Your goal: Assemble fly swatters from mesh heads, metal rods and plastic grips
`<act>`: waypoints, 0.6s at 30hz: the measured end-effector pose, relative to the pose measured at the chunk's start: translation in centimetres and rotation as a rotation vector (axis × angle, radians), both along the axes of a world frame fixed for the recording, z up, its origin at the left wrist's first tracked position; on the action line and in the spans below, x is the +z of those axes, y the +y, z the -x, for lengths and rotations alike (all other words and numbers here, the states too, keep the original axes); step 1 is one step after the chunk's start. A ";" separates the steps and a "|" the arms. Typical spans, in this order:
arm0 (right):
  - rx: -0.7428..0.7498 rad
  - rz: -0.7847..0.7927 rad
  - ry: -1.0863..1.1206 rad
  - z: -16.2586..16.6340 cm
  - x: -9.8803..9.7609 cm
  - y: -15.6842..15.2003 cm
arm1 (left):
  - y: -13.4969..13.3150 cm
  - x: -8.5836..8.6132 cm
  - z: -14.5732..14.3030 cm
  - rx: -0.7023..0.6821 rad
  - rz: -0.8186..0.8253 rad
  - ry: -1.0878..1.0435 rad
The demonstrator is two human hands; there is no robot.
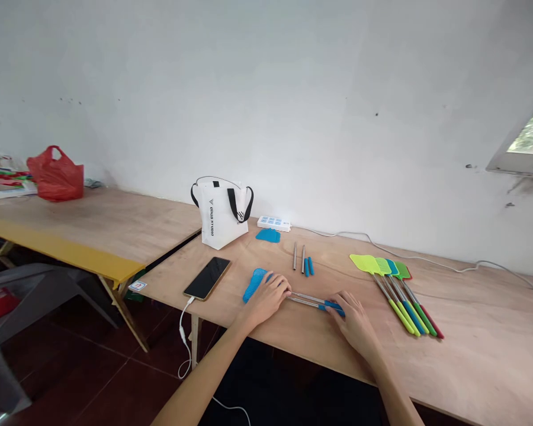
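Near the table's front edge lie two blue fly swatters side by side, with metal shafts (308, 300) and a blue mesh head (253, 285) at the left end. My left hand (269, 294) is closed over them where the heads meet the shafts and hides that part. At the other end, my right hand (349, 310) has its fingers round the blue handles. Beyond my hands lie two loose metal tubes (302, 259), two short blue grips (309, 267) and a small stack of blue swatter heads (268, 235).
Several finished-looking fly swatters (400, 296) in yellow-green, blue, green and red lie fanned at the right. A phone (208, 278) on a white cable lies left. Behind stand a white bag (222, 222) and a power strip (273, 223). A red bag (60, 177) sits on another table.
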State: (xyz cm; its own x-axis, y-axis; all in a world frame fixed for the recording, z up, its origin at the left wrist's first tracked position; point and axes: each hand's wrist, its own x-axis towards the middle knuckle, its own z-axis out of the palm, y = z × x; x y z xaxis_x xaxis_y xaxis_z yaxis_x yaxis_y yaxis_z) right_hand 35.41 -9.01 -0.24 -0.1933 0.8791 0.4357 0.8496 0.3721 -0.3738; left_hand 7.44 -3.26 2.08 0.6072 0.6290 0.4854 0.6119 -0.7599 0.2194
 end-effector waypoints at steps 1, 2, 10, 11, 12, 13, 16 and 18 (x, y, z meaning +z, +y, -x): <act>-0.007 -0.013 -0.009 0.2 0.3 -0.2 | -0.3 0.2 -0.2 -0.002 -0.014 0.013; -0.011 -0.024 -0.026 0.5 0.6 -0.3 | -0.6 0.4 -0.4 -0.005 -0.024 0.030; -0.006 -0.051 -0.196 2.8 1.9 -1.9 | -1.9 1.3 -1.5 -0.107 0.008 0.100; -0.021 -0.052 -0.198 3.0 2.0 -2.0 | -1.8 1.4 -1.4 -0.121 0.014 0.095; -0.034 -0.055 -0.201 3.3 2.1 -2.1 | -1.6 1.5 -1.2 -0.134 0.017 0.086; -0.043 -0.061 -0.204 3.4 2.2 -2.1 | -1.4 1.7 -0.9 -0.145 0.018 0.073; -0.046 -0.090 -0.217 3.0 2.6 -2.0 | -0.7 2.2 0.1 -0.150 0.023 0.044; -0.053 -0.097 -0.222 1.6 2.9 -1.9 | -0.2 2.5 1.0 -0.124 0.026 0.036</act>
